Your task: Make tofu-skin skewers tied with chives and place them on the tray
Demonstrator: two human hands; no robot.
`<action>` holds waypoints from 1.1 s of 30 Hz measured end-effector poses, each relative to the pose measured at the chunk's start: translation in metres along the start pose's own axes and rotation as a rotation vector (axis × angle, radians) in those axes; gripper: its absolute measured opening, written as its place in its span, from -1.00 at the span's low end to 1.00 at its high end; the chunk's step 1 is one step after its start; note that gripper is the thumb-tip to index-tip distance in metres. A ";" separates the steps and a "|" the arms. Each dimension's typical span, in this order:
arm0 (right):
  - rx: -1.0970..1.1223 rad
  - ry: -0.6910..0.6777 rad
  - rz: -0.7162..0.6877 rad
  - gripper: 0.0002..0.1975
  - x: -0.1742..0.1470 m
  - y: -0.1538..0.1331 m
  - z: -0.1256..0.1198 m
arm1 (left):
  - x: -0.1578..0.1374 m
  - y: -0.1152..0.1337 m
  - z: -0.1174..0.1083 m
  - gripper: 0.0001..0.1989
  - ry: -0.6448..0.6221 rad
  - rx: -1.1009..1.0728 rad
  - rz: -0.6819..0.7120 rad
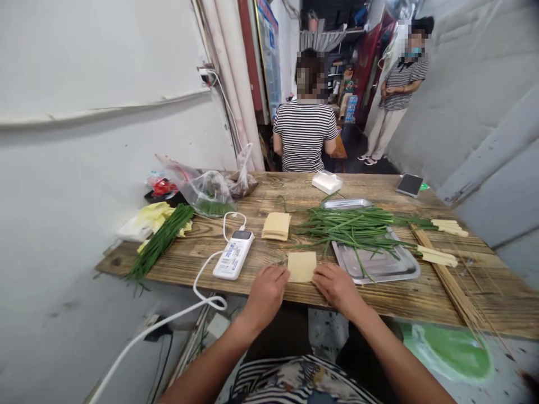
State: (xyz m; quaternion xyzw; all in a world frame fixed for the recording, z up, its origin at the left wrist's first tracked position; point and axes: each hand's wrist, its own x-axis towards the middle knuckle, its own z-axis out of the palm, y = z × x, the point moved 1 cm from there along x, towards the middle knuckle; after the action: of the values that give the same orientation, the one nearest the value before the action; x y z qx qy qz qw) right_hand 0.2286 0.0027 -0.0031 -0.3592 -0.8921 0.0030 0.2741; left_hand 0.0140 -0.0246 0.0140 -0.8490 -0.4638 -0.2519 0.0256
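L grip [270, 285] is pinching the left edge of the square tan sheet [302, 266], R grip [336, 283] is pinching its right edge; sheet is stretching flat btwn the two, nr the front of the wooden tabletop [269, 193]. Tan stack [276, 226] is sitting just beyond L grip, power bank [233, 256] is lying to its left. Green stalks [351, 223] are resting partly on metal tray [393, 266], beyond & R of R grip; thin sticks [446, 280] are lying farther R.
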 end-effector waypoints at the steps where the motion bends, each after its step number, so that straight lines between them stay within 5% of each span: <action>1: -0.009 -0.003 -0.006 -0.77 0.001 -0.001 -0.002 | 0.001 0.004 -0.002 -0.68 0.018 -0.007 -0.011; 8: -0.050 -0.045 -0.022 -0.75 -0.001 -0.012 -0.002 | 0.001 0.017 0.025 -0.36 -0.160 0.087 0.078; 12: -0.042 -0.035 0.003 -0.75 -0.001 0.001 -0.021 | -0.008 0.009 0.035 -0.32 -0.151 0.139 0.111; 16: -0.235 -0.026 0.274 -0.71 0.006 0.071 -0.075 | -0.010 0.008 0.033 -0.31 -0.116 0.178 0.115; 19: -0.455 -0.143 0.578 -0.71 0.012 0.139 -0.112 | -0.010 0.009 0.033 -0.30 -0.078 0.197 0.115; 21: -0.488 -0.182 0.611 -0.76 0.016 0.172 -0.123 | -0.011 0.008 0.034 -0.29 -0.066 0.209 0.119; 25: -0.508 -0.241 0.573 -0.85 0.023 0.199 -0.112 | -0.011 0.006 0.037 -0.27 -0.043 0.219 0.132; 33: -0.513 -0.297 0.475 -0.85 0.030 0.203 -0.096 | -0.011 0.005 0.037 -0.27 -0.013 0.219 0.142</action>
State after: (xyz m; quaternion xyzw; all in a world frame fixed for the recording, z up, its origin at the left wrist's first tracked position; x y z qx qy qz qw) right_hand 0.3879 0.1536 0.0520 -0.6086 -0.7858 -0.1046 0.0346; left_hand 0.0282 -0.0259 -0.0222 -0.8735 -0.4272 -0.1919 0.1330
